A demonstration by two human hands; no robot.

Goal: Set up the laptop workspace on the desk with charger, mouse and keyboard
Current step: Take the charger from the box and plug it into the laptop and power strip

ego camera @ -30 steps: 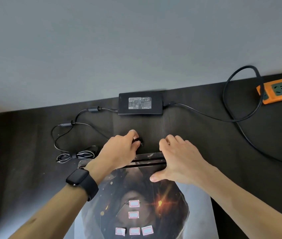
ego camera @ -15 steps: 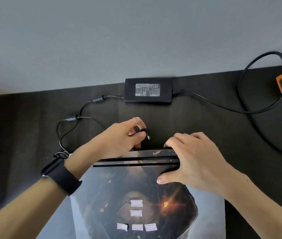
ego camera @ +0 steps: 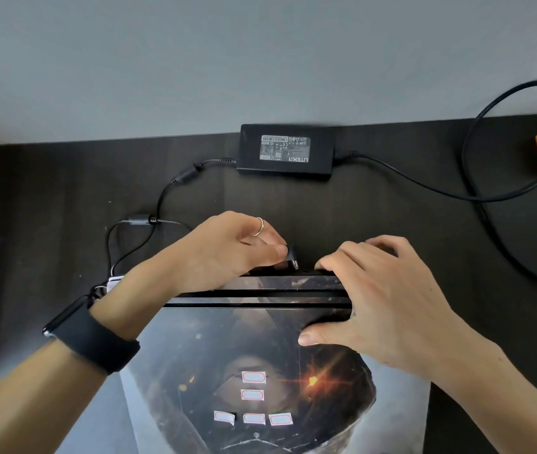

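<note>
Left hand (ego camera: 228, 250) pinching charger plug (ego camera: 291, 258), laptop (ego camera: 260, 355) rear edge

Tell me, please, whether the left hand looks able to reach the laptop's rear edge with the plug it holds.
Probably yes: the left hand pinches the charger plug just behind the rear edge of the laptop, nothing lies between them, and the right hand grips that edge further right.
</note>
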